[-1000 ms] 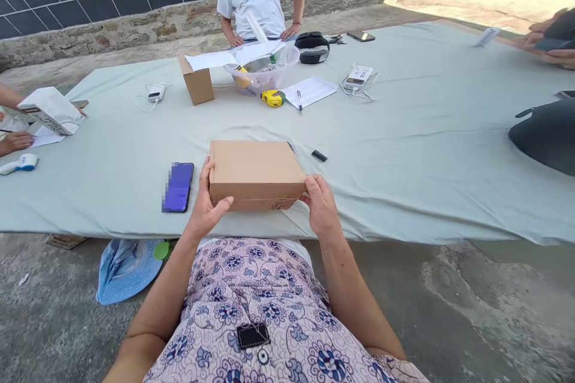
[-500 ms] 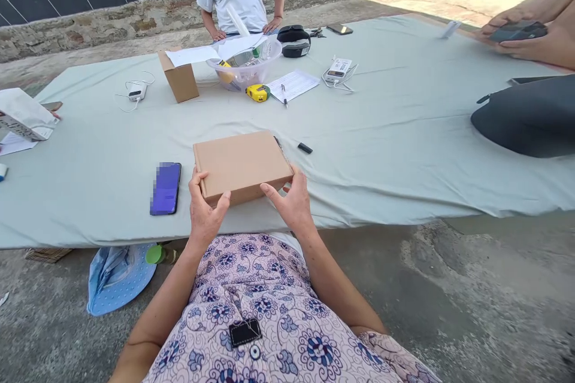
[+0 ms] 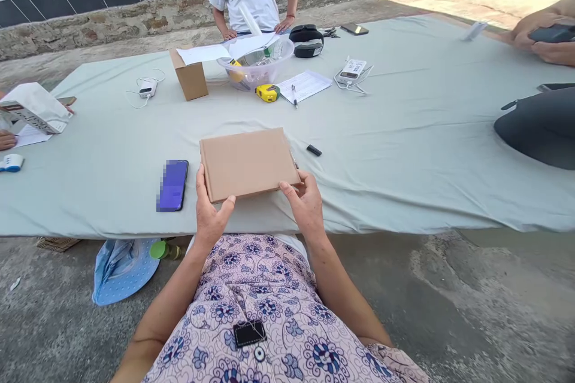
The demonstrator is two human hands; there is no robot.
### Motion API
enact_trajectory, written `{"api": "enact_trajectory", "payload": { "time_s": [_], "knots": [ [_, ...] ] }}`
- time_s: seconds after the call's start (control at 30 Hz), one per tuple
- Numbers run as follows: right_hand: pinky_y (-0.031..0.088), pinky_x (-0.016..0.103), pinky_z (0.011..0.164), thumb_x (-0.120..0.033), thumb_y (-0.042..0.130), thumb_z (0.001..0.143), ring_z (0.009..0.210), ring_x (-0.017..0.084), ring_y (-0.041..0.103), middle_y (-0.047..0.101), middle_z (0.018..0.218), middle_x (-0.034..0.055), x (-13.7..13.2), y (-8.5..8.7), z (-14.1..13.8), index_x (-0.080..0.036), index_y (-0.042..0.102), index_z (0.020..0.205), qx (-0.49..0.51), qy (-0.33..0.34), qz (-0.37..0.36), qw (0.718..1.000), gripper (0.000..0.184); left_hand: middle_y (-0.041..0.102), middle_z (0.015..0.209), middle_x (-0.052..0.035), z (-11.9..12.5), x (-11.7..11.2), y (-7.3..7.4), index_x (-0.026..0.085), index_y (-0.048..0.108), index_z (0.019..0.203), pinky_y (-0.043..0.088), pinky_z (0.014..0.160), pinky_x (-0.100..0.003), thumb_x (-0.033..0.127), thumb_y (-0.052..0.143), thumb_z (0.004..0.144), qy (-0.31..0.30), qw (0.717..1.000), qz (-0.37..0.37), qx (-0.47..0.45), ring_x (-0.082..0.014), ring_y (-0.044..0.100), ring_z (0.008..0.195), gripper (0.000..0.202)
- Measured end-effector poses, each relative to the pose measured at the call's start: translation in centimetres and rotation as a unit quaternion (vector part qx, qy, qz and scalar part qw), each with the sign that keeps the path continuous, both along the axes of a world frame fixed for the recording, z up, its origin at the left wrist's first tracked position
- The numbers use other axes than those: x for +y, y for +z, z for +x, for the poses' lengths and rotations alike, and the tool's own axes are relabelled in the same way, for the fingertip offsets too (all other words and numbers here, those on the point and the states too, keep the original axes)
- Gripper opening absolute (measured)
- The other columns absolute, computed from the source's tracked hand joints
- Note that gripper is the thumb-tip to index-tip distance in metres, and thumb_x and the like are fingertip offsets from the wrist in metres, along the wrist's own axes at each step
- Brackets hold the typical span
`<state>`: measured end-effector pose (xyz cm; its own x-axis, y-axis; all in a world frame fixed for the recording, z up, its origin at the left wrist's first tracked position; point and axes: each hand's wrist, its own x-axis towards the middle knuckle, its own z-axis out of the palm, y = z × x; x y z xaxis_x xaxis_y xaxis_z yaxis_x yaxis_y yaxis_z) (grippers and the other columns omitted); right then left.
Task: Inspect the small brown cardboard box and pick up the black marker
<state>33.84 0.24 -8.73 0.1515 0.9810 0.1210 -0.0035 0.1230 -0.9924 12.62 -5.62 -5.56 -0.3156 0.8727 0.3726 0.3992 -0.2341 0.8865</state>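
A brown cardboard box (image 3: 249,164), lid closed, is held between my two hands near the front edge of the table. My left hand (image 3: 210,212) grips its left side and near left corner, thumb along the front edge. My right hand (image 3: 306,203) has its thumb on the near right corner, with the fingers partly hidden behind the side. A thin dark object, perhaps a pen (image 3: 294,159), shows just past the box's right side. To the right lies a small black piece (image 3: 314,149) like a cap. Left of the box is a phone (image 3: 174,185) with a blue screen.
Farther back stand a clear plastic basin (image 3: 256,75) of items, a small carton (image 3: 192,81), a yellow tape measure (image 3: 268,93), paper with a pen (image 3: 309,85) and a white power bank (image 3: 351,72). A dark cap (image 3: 539,125) lies right. People are around the table.
The box's top now faces me more and its front side has nearly gone from sight. My left fingers have moved from the top edge to the side. The view has shifted slightly left.
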Motion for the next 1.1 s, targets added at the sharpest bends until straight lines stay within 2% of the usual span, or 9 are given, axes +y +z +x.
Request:
{"api": "enact_trajectory", "payload": {
  "time_s": [0.13,0.27,0.47,0.63,0.77,0.9,1.0,1.1],
  "knots": [
    [0.060,0.042,0.088,-0.052,0.073,0.084,0.103,0.025,0.071,0.072,0.111,0.0064,-0.1,0.2,-0.1,-0.027,0.058,0.107,0.020,0.010,0.017,1.000,0.038,0.037,0.170,-0.0148,-0.5,0.4,-0.5,0.026,0.025,0.164,0.038,0.128,-0.045,0.023,0.073,0.082,-0.002,1.000,0.023,-0.002,-0.0307,0.042,0.156,0.095],
    [0.059,0.045,0.093,-0.046,0.074,0.082,0.107,0.026,0.073,0.074,0.111,0.0058,0.0,0.0,-0.1,-0.027,0.058,0.102,0.032,0.010,0.012,0.999,0.032,0.034,0.172,-0.0152,-1.2,0.9,-1.3,0.026,0.027,0.163,0.034,0.131,-0.048,0.020,0.074,0.079,0.002,1.000,0.020,0.002,-0.0316,0.036,0.160,0.097],
    [0.058,0.049,0.096,-0.045,0.074,0.080,0.110,0.028,0.073,0.075,0.111,0.0065,0.3,-0.4,-0.1,-0.026,0.060,0.099,0.027,0.014,-0.001,1.000,0.030,0.024,0.177,-0.0135,-2.0,1.4,-2.2,0.026,0.020,0.168,0.022,0.135,-0.047,0.019,0.073,0.081,-0.012,1.000,-0.020,-0.004,-0.0301,0.025,0.165,0.102],
    [0.057,0.049,0.098,-0.045,0.073,0.081,0.115,0.029,0.071,0.075,0.114,0.0072,0.4,-0.8,-0.2,-0.026,0.060,0.101,0.014,0.010,-0.003,1.000,0.030,0.028,0.176,-0.0128,-1.8,1.6,-2.3,0.027,0.019,0.168,0.023,0.135,-0.047,0.019,0.070,0.084,-0.026,0.999,-0.017,-0.021,-0.0276,0.027,0.164,0.099],
    [0.057,0.047,0.097,-0.045,0.072,0.083,0.118,0.028,0.070,0.074,0.118,0.0080,0.5,-1.3,-0.2,-0.026,0.059,0.103,0.010,0.014,-0.001,1.000,0.030,0.033,0.173,-0.0128,-1.8,1.7,-2.9,0.028,0.019,0.168,0.022,0.135,-0.048,0.020,0.072,0.083,-0.020,0.999,-0.017,-0.034,-0.0275,0.025,0.165,0.100],
    [0.057,0.048,0.096,-0.044,0.073,0.081,0.118,0.029,0.070,0.074,0.117,0.0078,0.5,-1.5,-0.3,-0.026,0.058,0.100,0.010,0.011,-0.007,1.000,0.030,0.028,0.176,-0.0121,-1.9,1.9,-3.3,0.028,0.017,0.168,0.021,0.135,-0.047,0.017,0.069,0.084,-0.017,0.999,-0.017,-0.033,-0.0262,0.024,0.165,0.099],
    [0.058,0.049,0.096,-0.043,0.073,0.080,0.117,0.029,0.070,0.074,0.113,0.0072,0.6,-1.5,-0.5,-0.026,0.058,0.098,0.011,0.009,-0.013,1.000,0.030,0.027,0.175,-0.0125,-2.1,2.0,-3.4,0.028,0.018,0.167,0.022,0.135,-0.047,0.015,0.068,0.085,-0.007,1.000,-0.015,-0.022,-0.0259,0.029,0.163,0.098],
    [0.058,0.051,0.097,-0.044,0.072,0.079,0.118,0.030,0.070,0.074,0.112,0.0068,0.7,-1.6,-0.7,-0.027,0.057,0.098,0.001,0.016,-0.015,1.000,0.030,0.036,0.170,-0.0130,-2.3,2.1,-3.5,0.030,0.023,0.165,0.032,0.131,-0.047,0.017,0.071,0.083,0.011,1.000,-0.017,-0.018,-0.0262,0.040,0.156,0.096]
  ]
}}
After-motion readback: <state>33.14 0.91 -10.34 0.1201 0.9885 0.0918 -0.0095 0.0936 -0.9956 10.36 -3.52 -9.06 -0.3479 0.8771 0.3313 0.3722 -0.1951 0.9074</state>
